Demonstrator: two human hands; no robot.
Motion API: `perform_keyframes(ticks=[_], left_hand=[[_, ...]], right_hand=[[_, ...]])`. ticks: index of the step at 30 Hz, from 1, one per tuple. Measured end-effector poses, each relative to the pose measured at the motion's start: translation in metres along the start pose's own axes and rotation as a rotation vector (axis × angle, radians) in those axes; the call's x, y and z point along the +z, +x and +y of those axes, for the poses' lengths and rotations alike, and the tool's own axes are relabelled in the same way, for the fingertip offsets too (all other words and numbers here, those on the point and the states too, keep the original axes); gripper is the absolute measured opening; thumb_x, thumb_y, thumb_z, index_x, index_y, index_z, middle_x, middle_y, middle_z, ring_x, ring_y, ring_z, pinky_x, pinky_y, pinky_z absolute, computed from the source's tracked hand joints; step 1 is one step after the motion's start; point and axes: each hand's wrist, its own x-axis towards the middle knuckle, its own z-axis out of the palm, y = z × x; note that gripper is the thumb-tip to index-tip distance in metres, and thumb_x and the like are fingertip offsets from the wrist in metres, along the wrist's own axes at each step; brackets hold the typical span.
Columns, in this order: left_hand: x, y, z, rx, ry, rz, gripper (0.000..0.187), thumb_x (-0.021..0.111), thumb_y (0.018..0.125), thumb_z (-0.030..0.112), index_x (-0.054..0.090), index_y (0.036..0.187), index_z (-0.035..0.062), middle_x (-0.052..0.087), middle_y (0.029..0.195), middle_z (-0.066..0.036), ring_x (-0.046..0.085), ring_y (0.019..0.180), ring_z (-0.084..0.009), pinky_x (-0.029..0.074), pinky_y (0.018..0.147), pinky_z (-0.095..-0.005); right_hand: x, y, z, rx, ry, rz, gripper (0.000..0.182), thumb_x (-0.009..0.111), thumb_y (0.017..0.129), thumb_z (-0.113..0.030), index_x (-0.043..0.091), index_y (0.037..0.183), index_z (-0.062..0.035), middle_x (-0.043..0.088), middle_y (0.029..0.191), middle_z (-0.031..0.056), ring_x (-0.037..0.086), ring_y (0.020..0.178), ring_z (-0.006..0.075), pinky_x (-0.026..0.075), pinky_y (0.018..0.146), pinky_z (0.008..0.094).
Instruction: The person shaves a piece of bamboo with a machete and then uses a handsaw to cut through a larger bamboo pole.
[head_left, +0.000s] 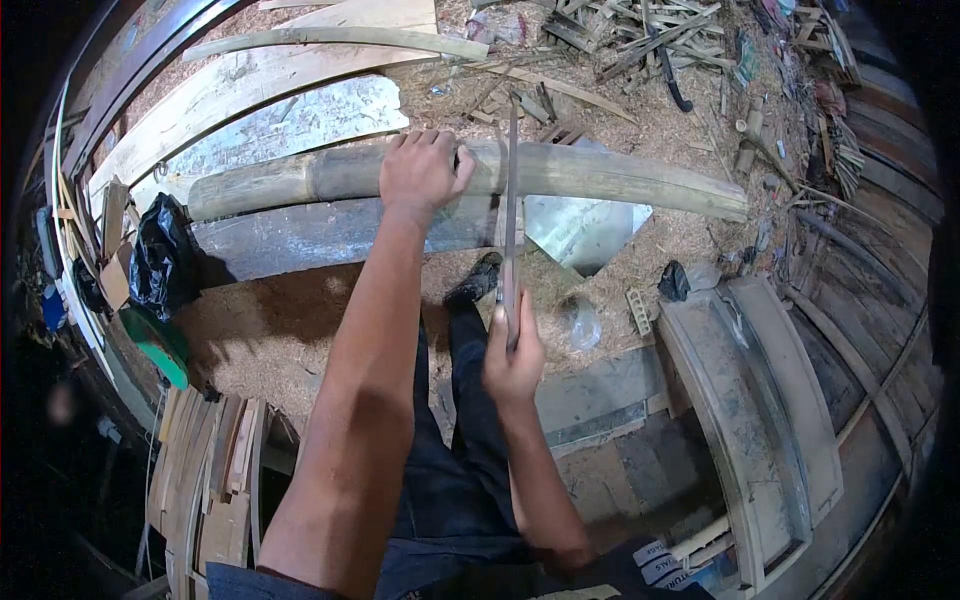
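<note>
A thick bamboo pole (600, 172) lies crosswise ahead of me, a raised joint showing on its left part. My left hand (422, 170) is closed over the top of the pole, left of its middle. In my right hand (513, 350) is a long, narrow blade, apparently a handsaw (512, 200), seen nearly edge-on and pointing away from me. The blade crosses the pole just right of my left hand. Whether its edge has cut in cannot be made out. Below the pole runs a worn wooden plank (300, 240).
A shiny metal sheet (585, 230) lies beneath the pole's right part. Scrap sticks (660, 45) are heaped at the back right. A framed wooden panel (760, 400) stands right; stacked boards (215, 470) and a black plastic bag (163, 255) are left. Wood shavings cover the floor.
</note>
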Motion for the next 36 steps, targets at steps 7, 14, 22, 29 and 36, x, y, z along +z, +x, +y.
perform_keyframes(ticks=[7, 14, 22, 29, 36], left_hand=[[0.002, 0.002, -0.002, 0.024, 0.006, 0.057, 0.035, 0.056, 0.089, 0.032, 0.076, 0.102, 0.0054, 0.074, 0.096, -0.014, 0.071, 0.09, -0.0311, 0.051, 0.093, -0.0423], [0.001, 0.002, -0.001, 0.02, 0.0, 0.048, 0.033, 0.058, 0.087, 0.031, 0.075, 0.1, 0.0058, 0.074, 0.095, -0.014, 0.07, 0.091, -0.0308, 0.052, 0.09, -0.0426], [-0.001, 0.001, 0.0, 0.022, -0.028, 0.063, 0.032, 0.058, 0.087, 0.031, 0.075, 0.099, 0.0057, 0.074, 0.097, -0.014, 0.07, 0.094, -0.0311, 0.052, 0.09, -0.0432], [-0.002, 0.002, 0.001, 0.01, -0.016, 0.034, 0.035, 0.058, 0.088, 0.032, 0.076, 0.104, 0.0057, 0.074, 0.099, -0.015, 0.07, 0.095, -0.0323, 0.052, 0.091, -0.0428], [0.0, 0.0, -0.001, -0.003, -0.003, 0.033, 0.033, 0.059, 0.088, 0.031, 0.076, 0.101, 0.0058, 0.075, 0.097, -0.013, 0.07, 0.094, -0.0308, 0.052, 0.09, -0.0421]], right_hand=[[0.009, 0.071, -0.014, 0.018, 0.032, -0.103, 0.053, 0.055, 0.104, -0.024, 0.046, 0.146, 0.0073, 0.067, 0.092, 0.0177, 0.065, 0.078, 0.0212, 0.052, 0.071, 0.0346], [-0.005, 0.031, -0.015, 0.169, 0.008, -0.112, 0.055, 0.054, 0.104, -0.03, 0.048, 0.145, 0.0065, 0.069, 0.111, 0.0296, 0.073, 0.099, 0.0355, 0.055, 0.082, 0.0395], [-0.004, 0.041, -0.012, 0.087, -0.018, -0.137, 0.054, 0.054, 0.104, -0.027, 0.048, 0.144, 0.0084, 0.07, 0.105, 0.0292, 0.072, 0.093, 0.0355, 0.055, 0.078, 0.041], [0.008, 0.058, -0.023, 0.048, 0.051, -0.07, 0.052, 0.055, 0.105, -0.026, 0.049, 0.144, 0.0079, 0.068, 0.093, 0.0154, 0.061, 0.08, 0.0153, 0.051, 0.076, 0.0304], [-0.001, 0.011, 0.001, -0.127, -0.074, -0.003, 0.054, 0.054, 0.104, -0.024, 0.046, 0.145, 0.009, 0.07, 0.092, 0.0286, 0.073, 0.082, 0.0309, 0.055, 0.073, 0.0398]])
